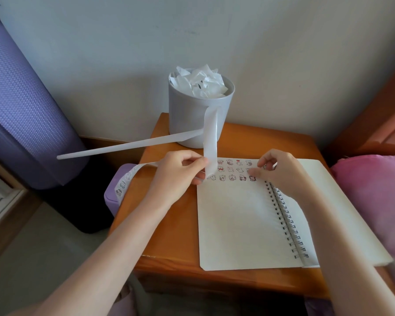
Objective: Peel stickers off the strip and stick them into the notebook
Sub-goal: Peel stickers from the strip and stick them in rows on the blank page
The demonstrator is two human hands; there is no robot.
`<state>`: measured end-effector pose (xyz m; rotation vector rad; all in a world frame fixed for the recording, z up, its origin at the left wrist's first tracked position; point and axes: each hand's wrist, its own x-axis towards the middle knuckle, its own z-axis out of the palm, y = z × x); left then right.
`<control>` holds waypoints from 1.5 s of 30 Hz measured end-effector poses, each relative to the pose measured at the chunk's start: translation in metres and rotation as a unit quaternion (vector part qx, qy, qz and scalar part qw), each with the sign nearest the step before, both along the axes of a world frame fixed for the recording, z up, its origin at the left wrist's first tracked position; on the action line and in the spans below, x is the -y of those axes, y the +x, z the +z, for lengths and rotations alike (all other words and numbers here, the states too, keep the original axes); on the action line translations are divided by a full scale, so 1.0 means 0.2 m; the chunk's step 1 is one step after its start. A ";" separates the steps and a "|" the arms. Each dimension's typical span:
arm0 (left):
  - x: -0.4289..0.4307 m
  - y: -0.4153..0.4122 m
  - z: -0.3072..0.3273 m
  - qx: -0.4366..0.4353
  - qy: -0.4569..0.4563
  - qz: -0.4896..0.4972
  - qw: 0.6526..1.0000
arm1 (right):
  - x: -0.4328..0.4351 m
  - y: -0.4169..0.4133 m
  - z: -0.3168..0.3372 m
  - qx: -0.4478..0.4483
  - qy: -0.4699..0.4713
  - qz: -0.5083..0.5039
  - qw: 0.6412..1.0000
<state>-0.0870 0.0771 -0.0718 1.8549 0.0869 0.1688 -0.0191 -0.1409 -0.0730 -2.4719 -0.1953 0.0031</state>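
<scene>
An open spiral notebook point(237, 224) lies on the right half of the wooden counter point(169, 224), its wire binding running from the far middle to the near right. Three short rows of small cartoon stickers point(232, 169) sit along the far edge of its left page; the rest of that page is blank.

The left hand point(180, 169) is at the far left corner of that page, its grip clamped on the sticker strip point(210, 142), pinched between thumb and fingers. From the pinch a bare, glossy length of strip rises in front of the grey tub point(187, 119), folds over and runs out to the left, hanging in the air past the counter's edge. Another length, with stickers on it, trails left from under the hand and drops over the counter's left edge above a lilac box point(111, 197).

The right hand point(281, 172) rests over the binding at the far end of the notebook, fingers curled, one fingertip touching the page at the right end of the sticker rows. I cannot tell whether its grip holds a sticker.

The tub stands at the far edge, stuffed with crumpled white paper point(201, 83). A rolled purple mat point(25, 110) leans at the left; a pink cushion point(374, 197) lies at the right.
</scene>
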 end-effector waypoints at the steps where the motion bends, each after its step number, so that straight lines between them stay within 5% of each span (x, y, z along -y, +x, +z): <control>1: 0.00 0.00 0.00 0.000 -0.001 0.000 1.000 | 0.00 0.00 0.00 0.001 -0.008 -0.001 1.000; 10: 0.00 0.00 0.00 -0.001 -0.005 0.000 1.000 | -0.02 0.00 -0.01 0.050 -0.012 0.013 0.999; 18: 0.00 0.01 0.00 0.006 -0.034 0.010 0.999 | -0.25 -0.14 0.07 0.006 0.211 0.167 0.963; 45: -0.02 0.00 0.01 0.016 0.034 0.004 0.999 | -0.32 -0.17 0.05 0.022 0.260 0.121 0.958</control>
